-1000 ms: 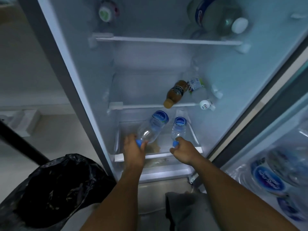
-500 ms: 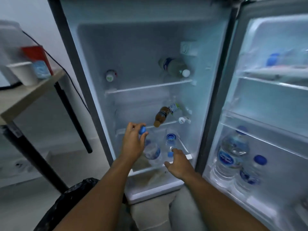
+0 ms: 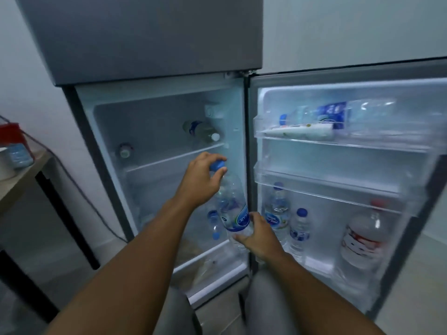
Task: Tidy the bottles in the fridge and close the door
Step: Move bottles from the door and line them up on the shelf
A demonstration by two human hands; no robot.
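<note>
At the far left, a surface (image 3: 23,170) is seen carrying a white cup (image 3: 6,163), a small blue pack (image 3: 20,154) and a red box (image 3: 11,135); a dark cable (image 3: 79,189) is run down the wall behind it. The fridge (image 3: 150,44) is stood open, its grey upper door shut above the lit compartment. On the top shelf (image 3: 174,158) a small capped bottle (image 3: 125,151) is kept at the left, and a large bottle (image 3: 202,131) is laid on its side at the right, cap toward the viewer.

The left hand (image 3: 202,180) is raised in front of that shelf, its fingers (image 3: 219,176) curled and pinched around the blue cap of a water bottle (image 3: 232,206). The bottle is held in the air, tilted, in front of the compartment's right edge, near the hinge side of the door. Behind it, lower in the fridge, a second small water bottle (image 3: 214,223) is partly hidden. The right hand (image 3: 258,235) is closed under the held bottle's base, fingers wrapped around its lower part.

To the right, the open door (image 3: 350,165) carries three racks. In the top rack a blue carton (image 3: 332,112) and a white tube (image 3: 300,131) are kept. In the bottom rack, two blue-capped bottles (image 3: 278,213) and (image 3: 300,230) are stood just beside the right hand, and a red-capped bottle (image 3: 362,235) is stood well apart to their right.
</note>
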